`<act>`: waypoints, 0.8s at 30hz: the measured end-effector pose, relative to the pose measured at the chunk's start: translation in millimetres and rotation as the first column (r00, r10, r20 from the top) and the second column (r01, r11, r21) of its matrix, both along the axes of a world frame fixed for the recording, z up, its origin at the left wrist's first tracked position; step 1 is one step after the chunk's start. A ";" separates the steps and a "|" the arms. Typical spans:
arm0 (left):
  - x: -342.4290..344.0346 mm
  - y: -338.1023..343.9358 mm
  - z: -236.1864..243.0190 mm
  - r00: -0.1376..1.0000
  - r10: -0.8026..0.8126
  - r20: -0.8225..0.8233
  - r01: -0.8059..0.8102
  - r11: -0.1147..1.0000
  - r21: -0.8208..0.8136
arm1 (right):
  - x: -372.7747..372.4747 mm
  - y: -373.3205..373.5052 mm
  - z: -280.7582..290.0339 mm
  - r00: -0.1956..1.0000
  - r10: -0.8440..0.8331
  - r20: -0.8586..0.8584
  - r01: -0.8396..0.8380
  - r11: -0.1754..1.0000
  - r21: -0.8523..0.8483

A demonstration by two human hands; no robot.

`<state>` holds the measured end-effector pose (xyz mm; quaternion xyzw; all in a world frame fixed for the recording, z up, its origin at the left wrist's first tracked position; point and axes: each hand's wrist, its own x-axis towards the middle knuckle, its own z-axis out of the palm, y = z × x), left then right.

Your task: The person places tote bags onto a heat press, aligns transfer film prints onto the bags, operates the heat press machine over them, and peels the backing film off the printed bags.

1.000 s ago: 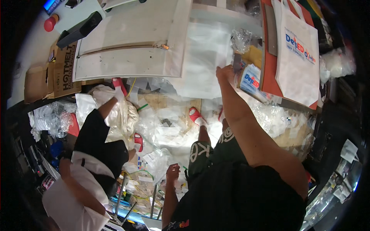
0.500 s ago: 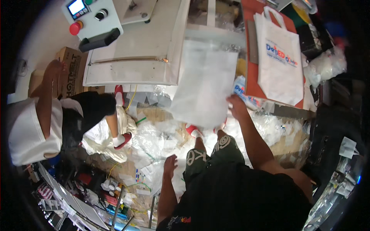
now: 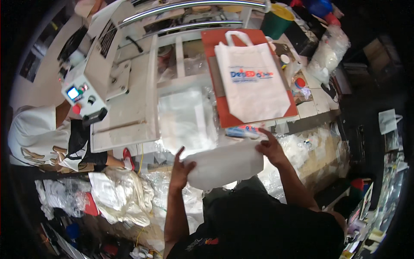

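Stretching between two hands, just ahead of the black shirt [image 3: 258, 216], is a translucent white sheet [image 3: 226, 166], smooth and gently bowed. Left hand [image 3: 181, 170] pinches its left end, thumb over the top, index finger raised; right hand [image 3: 271, 149] grips the opposite corner, index pointing away. Down on the left, a clear plastic bag [image 3: 64, 196] bulges with white stuff, and beside it lies a crumpled cream cloth heap [image 3: 120, 196]. Beyond the sheet, a blue-and-white printed bundle [image 3: 241, 131] sits right by the right fingers, under the near edge of a flat red board [image 3: 258, 37]. Glossy clear film [image 3: 185, 121] fills the space between that board and the pale worktop [image 3: 138, 134], whose front edge lies well ahead of the left hand. On the board, a white fabric tote bag [image 3: 254, 95] lies flat, handle loop away. Left of that, a boxy control panel [image 3: 84, 99]; farther right, a stuffed clear sack [image 3: 330, 54], then a round green bin [image 3: 276, 25] with a yellow interior. Shiny metal rails [image 3: 194, 8] cross the far side.
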<state>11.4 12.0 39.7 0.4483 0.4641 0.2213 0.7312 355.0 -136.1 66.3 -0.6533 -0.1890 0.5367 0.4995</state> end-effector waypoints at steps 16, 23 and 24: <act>295.2 139.4 194.6 0.854 0.507 0.117 -0.045 -0.153 0.987 | 242.3 145.4 170.5 0.158 -0.842 0.516 -0.285 0.462 0.840; 321.1 134.1 -26.0 0.604 0.398 -0.691 0.526 0.452 0.720 | 269.6 153.8 -49.0 0.365 -0.129 0.922 -0.225 0.949 0.222; 326.8 123.1 -19.9 0.623 0.399 -0.673 0.500 0.458 0.735 | 270.4 145.9 -52.6 0.366 -0.121 0.923 -0.217 0.953 0.211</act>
